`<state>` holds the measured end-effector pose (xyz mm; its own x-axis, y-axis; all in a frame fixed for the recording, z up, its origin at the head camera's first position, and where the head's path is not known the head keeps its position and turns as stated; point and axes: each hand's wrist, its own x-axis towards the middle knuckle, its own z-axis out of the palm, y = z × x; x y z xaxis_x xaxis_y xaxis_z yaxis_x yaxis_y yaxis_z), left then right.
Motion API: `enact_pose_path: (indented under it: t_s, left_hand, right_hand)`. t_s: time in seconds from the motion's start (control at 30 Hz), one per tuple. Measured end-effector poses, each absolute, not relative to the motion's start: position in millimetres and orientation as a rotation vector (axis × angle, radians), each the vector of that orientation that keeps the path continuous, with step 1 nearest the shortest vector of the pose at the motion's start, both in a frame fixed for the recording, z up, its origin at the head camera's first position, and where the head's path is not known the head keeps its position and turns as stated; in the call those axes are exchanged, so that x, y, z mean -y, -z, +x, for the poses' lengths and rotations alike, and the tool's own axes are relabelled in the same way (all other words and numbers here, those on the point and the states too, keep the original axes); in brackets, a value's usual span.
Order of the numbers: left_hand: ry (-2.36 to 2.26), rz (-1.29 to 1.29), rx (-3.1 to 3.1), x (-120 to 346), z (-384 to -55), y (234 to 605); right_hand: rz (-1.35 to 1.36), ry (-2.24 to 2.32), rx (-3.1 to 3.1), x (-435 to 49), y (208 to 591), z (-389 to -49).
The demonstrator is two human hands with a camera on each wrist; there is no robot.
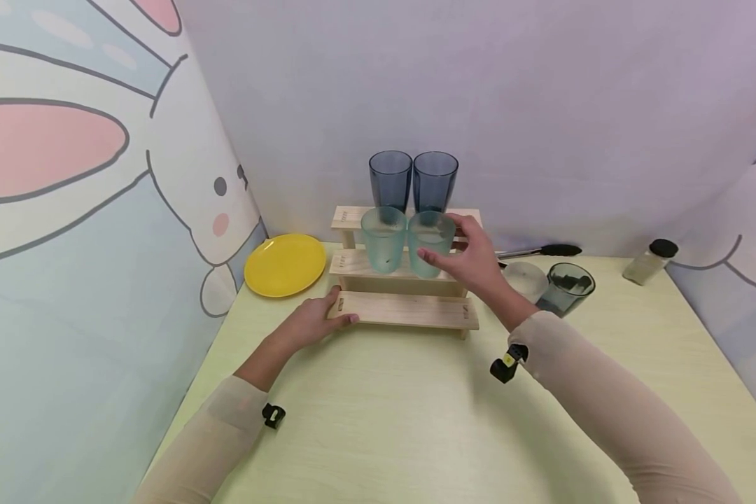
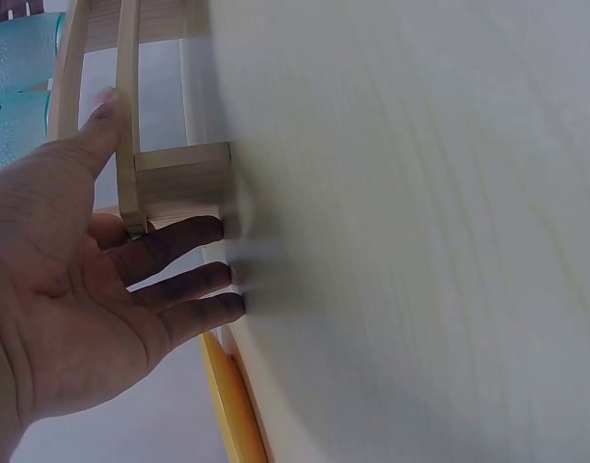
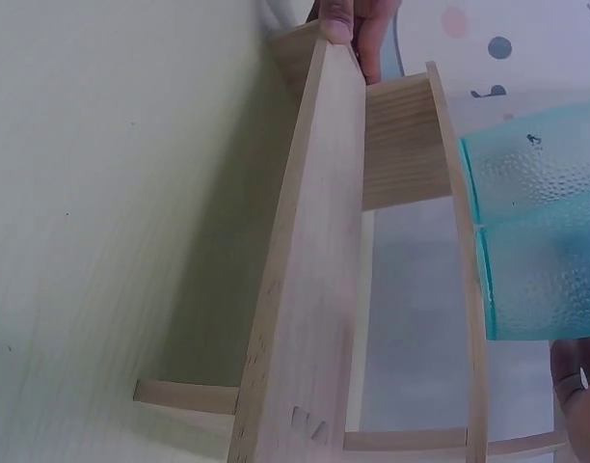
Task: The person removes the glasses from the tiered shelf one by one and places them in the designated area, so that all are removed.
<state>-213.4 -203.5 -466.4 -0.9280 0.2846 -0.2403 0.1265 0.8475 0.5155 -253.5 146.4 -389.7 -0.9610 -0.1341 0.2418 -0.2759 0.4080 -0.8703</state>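
Head: right grip (image 1: 468, 257) on teal cup (image 1: 427, 245) | only here: black-capped jar (image 1: 645, 266)

Matt wooden rack (image 1: 403, 310); pebbled, glassy teal cups (image 3: 541, 280); smooth, glossy, plastic-looking plate (image 1: 285, 266)

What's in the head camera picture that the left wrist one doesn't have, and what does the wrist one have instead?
Only the head view shows the jar with the black lid, the smoky glass and the bunny drawing.

Only the left wrist view shows the palm of the left hand.

Both share that hand, the wooden rack, the yellow plate and the frosted teal cups.
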Motion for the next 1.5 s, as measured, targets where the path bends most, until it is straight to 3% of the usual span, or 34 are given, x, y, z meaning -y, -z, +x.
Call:
enact_pose_path:
  t_s: [0.77, 1.5]
  left_hand:
    - [-0.750, 0.304, -2.712, 203, -213, 466]
    - [-0.715, 0.279, -2.712, 203, -213, 465]
  right_hand:
    - [0.123, -1.520, 2.547, -121, 391, -253]
    - [0.211, -1.506, 2.520, -148, 382, -250]
